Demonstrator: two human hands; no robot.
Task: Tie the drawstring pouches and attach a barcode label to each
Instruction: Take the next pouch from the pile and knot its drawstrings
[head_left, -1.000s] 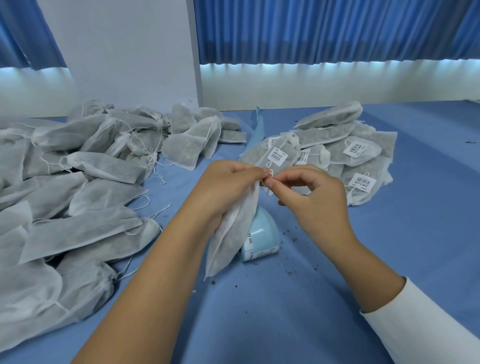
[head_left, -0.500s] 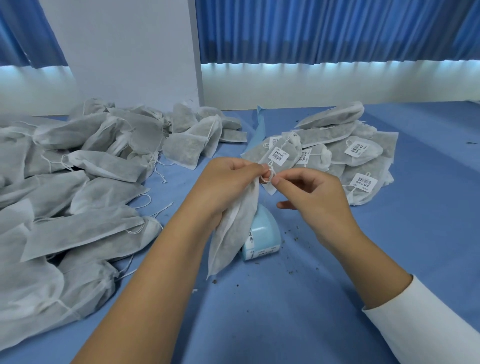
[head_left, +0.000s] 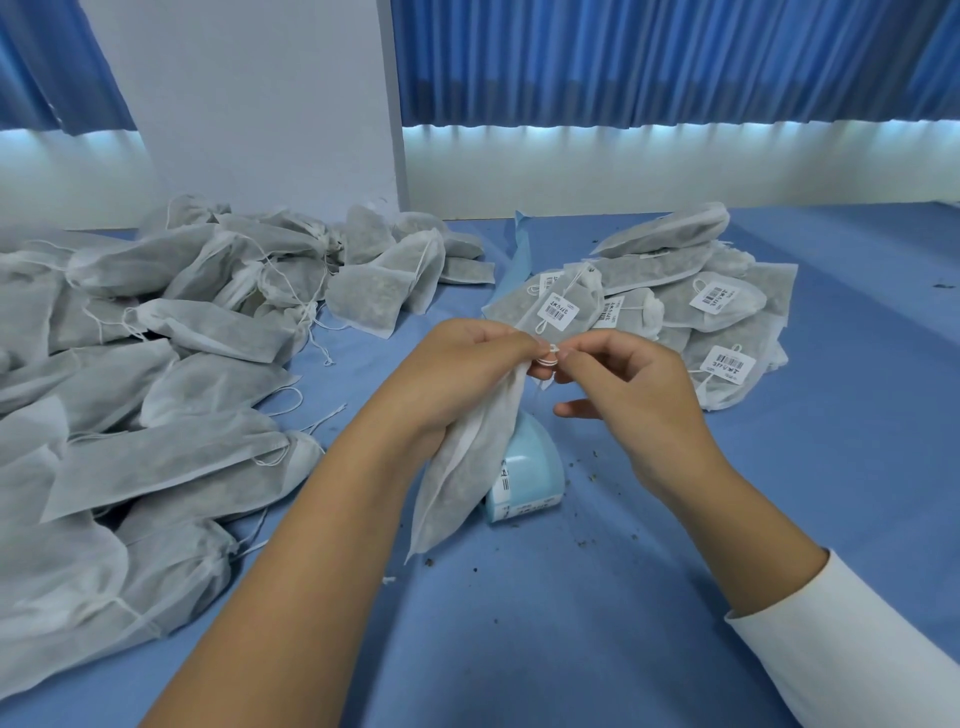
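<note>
Since a second ago the right hand (head_left: 639, 395) has eased slightly off the left hand (head_left: 467, 374), and a small loop of white drawstring (head_left: 548, 359) now shows between their tips. Held above the middle of the table (head_left: 571, 634), the pouch (head_left: 467, 483) hangs down from the left hand, whose fingers (head_left: 511, 345) are clamped round its gathered neck. Right thumb and forefinger pinch the loop, the other fingers loosely spread. It looks a light, soft thing: thin white non-woven cloth with loose dry filling, limp below the grip, so the neck seems the place to hold it, and the thin string calls for a fingertip pinch. Just behind its lower end sits a pale blue holder (head_left: 535, 467), probably for labels; its small sticker is too blurred to read. Toward the far right, a heap of finished pouches (head_left: 727, 312) bears white barcode labels (head_left: 560, 310) with a few printed characters, unreadable. Along the left edge lies a bigger heap of unlabelled pouches (head_left: 156, 389).
</note>
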